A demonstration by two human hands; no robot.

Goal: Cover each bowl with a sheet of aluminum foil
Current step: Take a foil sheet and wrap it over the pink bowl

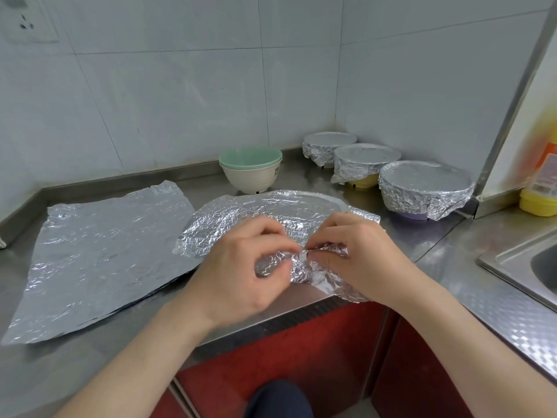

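A sheet of aluminum foil lies draped over a bowl near the counter's front edge; the bowl itself is hidden under it. My left hand and my right hand both pinch the crumpled near edge of this foil, fingertips almost meeting. A stack of flat foil sheets lies on the left. Two bare bowls, a green one nested in a white one, stand at the back. Three foil-covered bowls line up at the back right.
The steel counter runs into a tiled corner. A sink is set in at the right, with a yellow bottle behind it. Red cabinet fronts are below the counter edge.
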